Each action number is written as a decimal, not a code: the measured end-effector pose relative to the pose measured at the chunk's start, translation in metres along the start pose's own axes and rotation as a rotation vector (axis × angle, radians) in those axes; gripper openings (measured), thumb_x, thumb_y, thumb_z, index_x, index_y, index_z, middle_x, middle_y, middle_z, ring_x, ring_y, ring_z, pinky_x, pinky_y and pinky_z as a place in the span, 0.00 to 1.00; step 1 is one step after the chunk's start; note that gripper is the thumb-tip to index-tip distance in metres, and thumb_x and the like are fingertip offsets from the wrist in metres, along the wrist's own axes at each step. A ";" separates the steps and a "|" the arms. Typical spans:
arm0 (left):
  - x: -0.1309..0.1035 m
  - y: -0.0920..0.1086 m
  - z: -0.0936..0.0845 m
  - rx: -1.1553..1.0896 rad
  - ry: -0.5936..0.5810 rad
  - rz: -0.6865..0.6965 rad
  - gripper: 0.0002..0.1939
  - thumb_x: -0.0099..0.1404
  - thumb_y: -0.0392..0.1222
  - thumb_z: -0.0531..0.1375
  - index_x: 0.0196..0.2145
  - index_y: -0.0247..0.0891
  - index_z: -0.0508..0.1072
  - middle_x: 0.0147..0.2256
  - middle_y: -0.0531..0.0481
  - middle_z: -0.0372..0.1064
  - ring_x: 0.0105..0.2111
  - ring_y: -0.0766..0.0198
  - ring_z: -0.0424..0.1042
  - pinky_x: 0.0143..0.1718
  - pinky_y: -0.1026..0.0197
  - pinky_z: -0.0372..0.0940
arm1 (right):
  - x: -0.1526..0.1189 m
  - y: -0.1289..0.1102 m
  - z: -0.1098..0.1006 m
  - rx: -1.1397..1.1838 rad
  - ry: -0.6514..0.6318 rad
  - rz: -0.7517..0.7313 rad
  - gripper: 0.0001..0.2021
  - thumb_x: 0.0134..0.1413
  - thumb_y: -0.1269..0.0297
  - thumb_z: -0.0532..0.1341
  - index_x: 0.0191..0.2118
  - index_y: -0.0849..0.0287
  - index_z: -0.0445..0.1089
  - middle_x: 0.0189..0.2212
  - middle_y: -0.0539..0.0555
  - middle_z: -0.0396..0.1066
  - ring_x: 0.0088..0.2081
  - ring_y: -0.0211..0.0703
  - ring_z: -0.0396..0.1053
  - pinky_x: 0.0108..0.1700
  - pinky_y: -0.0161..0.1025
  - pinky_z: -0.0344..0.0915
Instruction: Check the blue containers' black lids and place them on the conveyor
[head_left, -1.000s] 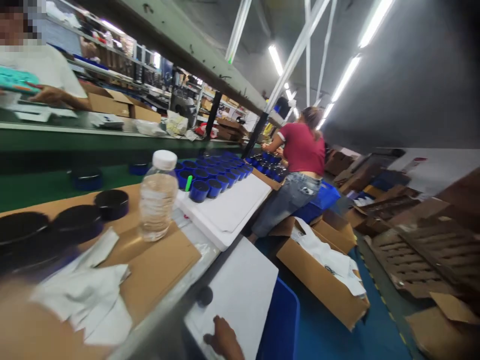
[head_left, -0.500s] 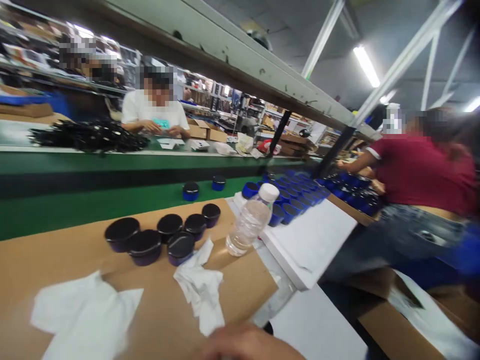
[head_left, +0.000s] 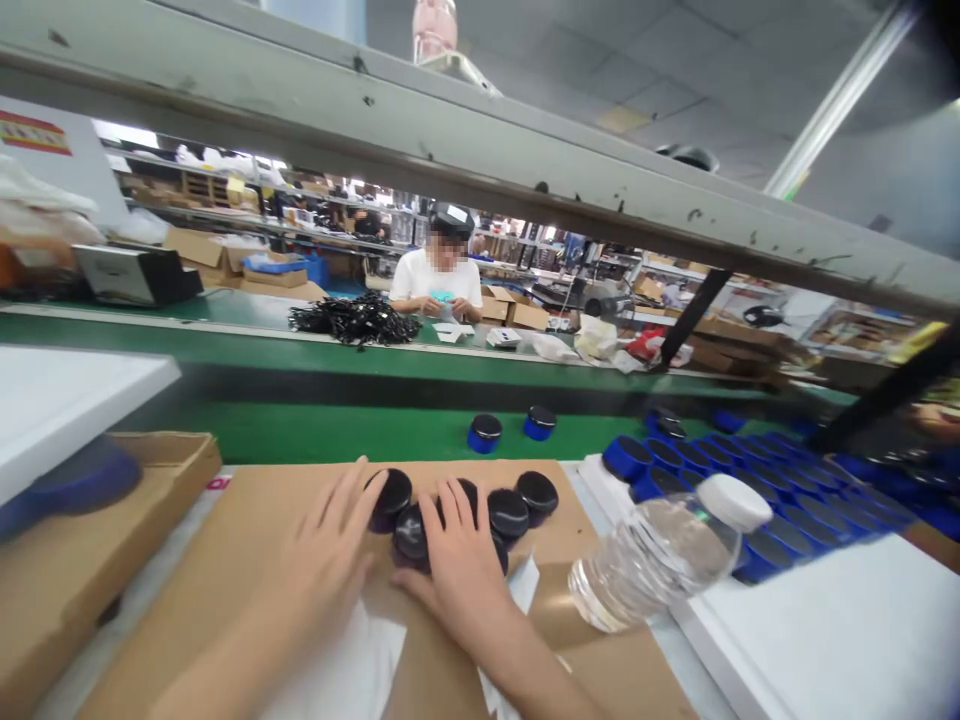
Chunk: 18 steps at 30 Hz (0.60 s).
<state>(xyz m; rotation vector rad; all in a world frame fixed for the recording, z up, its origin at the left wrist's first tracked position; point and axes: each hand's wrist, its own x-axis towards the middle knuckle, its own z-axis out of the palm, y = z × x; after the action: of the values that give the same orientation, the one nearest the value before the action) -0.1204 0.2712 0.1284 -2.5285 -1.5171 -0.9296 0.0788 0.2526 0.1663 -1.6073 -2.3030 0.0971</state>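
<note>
Several round jars with black lids (head_left: 537, 492) and dark blue sides stand in a cluster on a sheet of brown cardboard (head_left: 247, 490). My left hand (head_left: 326, 545) is at the cluster's left side, fingers spread, the fingertips at the leftmost jar (head_left: 391, 498). Over the middle jars lies my right hand (head_left: 463, 560), its fingers apart and its thumb out to the left; it hides parts of the lids. One white tissue (head_left: 360, 660) is partly under my left forearm, another (head_left: 525, 585) partly behind my right wrist.
A clear plastic bottle (head_left: 645, 560) with a white cap stands tilted in view to the right. Beyond it are rows of blue jars (head_left: 795, 500) and a white box (head_left: 840, 620). Two jars sit on the green belt (head_left: 300, 425). An open carton (head_left: 142, 540) stands left. A person (head_left: 435, 275) works opposite.
The view has swung left, so the person in red at the right is out of sight. Both hands have come in over the jars; before, only one hand showed at the bottom edge.
</note>
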 end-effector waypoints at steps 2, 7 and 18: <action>0.023 0.003 0.008 -0.049 -0.080 0.011 0.37 0.64 0.30 0.49 0.69 0.48 0.51 0.70 0.40 0.48 0.67 0.37 0.54 0.56 0.30 0.62 | -0.003 0.002 -0.002 -0.011 -0.004 -0.028 0.36 0.55 0.52 0.68 0.64 0.64 0.62 0.64 0.71 0.61 0.69 0.66 0.53 0.70 0.68 0.42; 0.041 -0.001 -0.002 -0.275 -0.263 -0.044 0.29 0.62 0.32 0.53 0.61 0.35 0.65 0.58 0.32 0.66 0.57 0.43 0.69 0.56 0.39 0.66 | -0.010 0.007 -0.003 -0.011 -0.019 -0.042 0.31 0.53 0.57 0.66 0.61 0.64 0.66 0.66 0.67 0.60 0.70 0.62 0.52 0.71 0.64 0.43; -0.026 0.028 -0.057 -1.120 -0.226 -0.365 0.30 0.65 0.63 0.60 0.62 0.53 0.67 0.65 0.47 0.62 0.63 0.45 0.64 0.58 0.47 0.68 | -0.028 0.000 0.005 0.267 0.212 -0.275 0.51 0.54 0.52 0.69 0.74 0.54 0.38 0.69 0.62 0.52 0.68 0.57 0.56 0.60 0.49 0.67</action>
<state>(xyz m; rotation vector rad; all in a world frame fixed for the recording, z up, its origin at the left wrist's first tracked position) -0.1325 0.2173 0.1692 -3.1287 -1.9172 -2.0869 0.0861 0.2281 0.1547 -1.1067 -2.2125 0.1541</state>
